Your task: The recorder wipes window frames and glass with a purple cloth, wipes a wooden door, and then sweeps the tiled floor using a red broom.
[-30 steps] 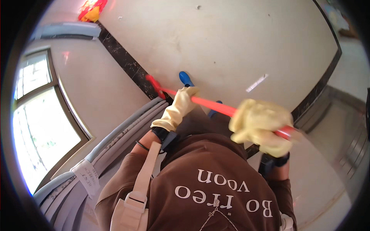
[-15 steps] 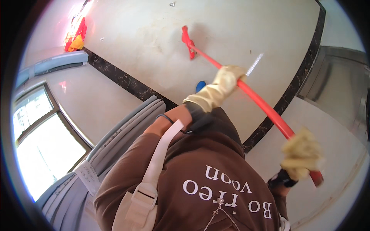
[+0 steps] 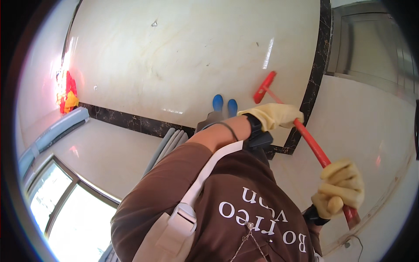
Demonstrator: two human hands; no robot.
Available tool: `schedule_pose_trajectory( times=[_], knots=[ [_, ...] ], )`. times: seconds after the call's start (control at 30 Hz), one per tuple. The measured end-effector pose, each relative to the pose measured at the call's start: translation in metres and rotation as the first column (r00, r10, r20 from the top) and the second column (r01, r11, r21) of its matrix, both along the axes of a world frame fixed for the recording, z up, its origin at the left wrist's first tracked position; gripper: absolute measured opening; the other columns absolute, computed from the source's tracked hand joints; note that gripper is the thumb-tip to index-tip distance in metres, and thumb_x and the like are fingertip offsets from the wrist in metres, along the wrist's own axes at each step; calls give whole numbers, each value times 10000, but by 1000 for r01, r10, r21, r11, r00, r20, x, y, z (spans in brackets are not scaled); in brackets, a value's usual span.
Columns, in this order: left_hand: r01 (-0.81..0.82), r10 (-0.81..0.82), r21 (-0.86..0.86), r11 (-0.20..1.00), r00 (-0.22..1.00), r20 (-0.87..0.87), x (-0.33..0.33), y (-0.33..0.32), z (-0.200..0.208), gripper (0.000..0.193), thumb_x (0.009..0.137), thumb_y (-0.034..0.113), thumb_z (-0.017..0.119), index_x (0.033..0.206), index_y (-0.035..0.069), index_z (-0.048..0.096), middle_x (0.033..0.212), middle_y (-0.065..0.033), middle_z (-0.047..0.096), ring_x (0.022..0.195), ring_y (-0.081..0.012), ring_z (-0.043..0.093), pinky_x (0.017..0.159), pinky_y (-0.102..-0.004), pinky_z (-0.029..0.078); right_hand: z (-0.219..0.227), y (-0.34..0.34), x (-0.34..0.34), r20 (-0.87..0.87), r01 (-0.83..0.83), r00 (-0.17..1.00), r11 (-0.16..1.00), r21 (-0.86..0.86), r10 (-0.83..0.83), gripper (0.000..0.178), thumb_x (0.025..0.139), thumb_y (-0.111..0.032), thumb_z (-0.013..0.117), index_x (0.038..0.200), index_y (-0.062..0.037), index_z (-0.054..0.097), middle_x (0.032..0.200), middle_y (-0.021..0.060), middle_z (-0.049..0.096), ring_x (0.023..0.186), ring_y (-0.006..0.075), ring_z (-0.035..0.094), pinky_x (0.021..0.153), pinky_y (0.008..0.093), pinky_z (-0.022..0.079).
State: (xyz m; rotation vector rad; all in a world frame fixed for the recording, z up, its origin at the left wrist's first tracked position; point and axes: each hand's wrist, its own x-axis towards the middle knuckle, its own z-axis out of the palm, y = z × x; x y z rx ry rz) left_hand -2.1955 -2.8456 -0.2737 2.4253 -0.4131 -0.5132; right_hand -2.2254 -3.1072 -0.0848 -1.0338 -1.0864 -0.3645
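Note:
I hold a red broom (image 3: 312, 139) slantwise with both hands, each in a cream rubber glove. My left hand (image 3: 279, 116) is closed around the handle at its lower part. Farther up, near the handle's top end, my right hand (image 3: 342, 187) grips it with fingers curled round. The narrow red broom head (image 3: 265, 87) rests on the pale floor (image 3: 196, 48), to the right of my blue shoes (image 3: 224, 104). Part of the handle is hidden behind my left glove.
A dark marble border (image 3: 321, 48) runs along the floor's right side and near edge. Small bits of litter (image 3: 154, 23) lie on the floor. Red and yellow cloth (image 3: 69, 97) is at the far left, near grey padded rolls (image 3: 65, 124). A metal door (image 3: 371, 48) stands at right.
The broom head has swung right and nearer across the floor, and my left hand has moved right and lower. Both hands keep hold of the handle. The view has turned, showing both shoes.

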Motion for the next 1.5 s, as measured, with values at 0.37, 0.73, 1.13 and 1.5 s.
schedule_pose_trajectory(
  times=[0.37, 0.73, 1.13, 1.5],
  knots=[
    [-148, 166, 495, 856, 986, 8, -44, 137, 79, 159, 797, 90, 716, 950, 135, 719, 942, -126, 730, 888, -393, 688, 766, -479, 543, -45, 45, -16, -464, -114, 873, 988, 105, 150, 515, 976, -463, 697, 693, -32, 694, 579, 21, 589, 600, 222, 575, 616, 421, 536],
    [106, -90, 155, 982, 990, -109, 12, -24, 76, 276, 850, 157, 724, 1124, 176, 743, 1054, -122, 758, 1030, -360, 718, 873, -478, 569, 3, -55, -14, -18, 119, 993, 981, 155, -118, 363, 1003, -242, 651, 716, -21, 687, 543, -16, 577, 515, 129, 562, 652, 226, 539],
    [-92, 59, 446, 890, 994, 86, 5, 182, 64, 269, 758, 65, 718, 1013, 147, 747, 899, -149, 732, 928, -408, 680, 811, -501, 540, -48, 67, -6, -395, -63, 915, 997, 43, 75, 402, 1025, -348, 639, 792, -28, 714, 609, 56, 606, 606, 237, 537, 725, 500, 532],
    [105, -145, 196, 975, 968, 206, 49, -35, 83, 231, 789, 113, 750, 1012, 167, 737, 931, -104, 733, 900, -377, 693, 802, -486, 544, -4, -86, -10, -76, 8, 997, 890, 455, 30, 163, 823, -25, 597, 690, -83, 523, 579, 21, 498, 527, 198, 496, 621, 271, 423]
  ],
)
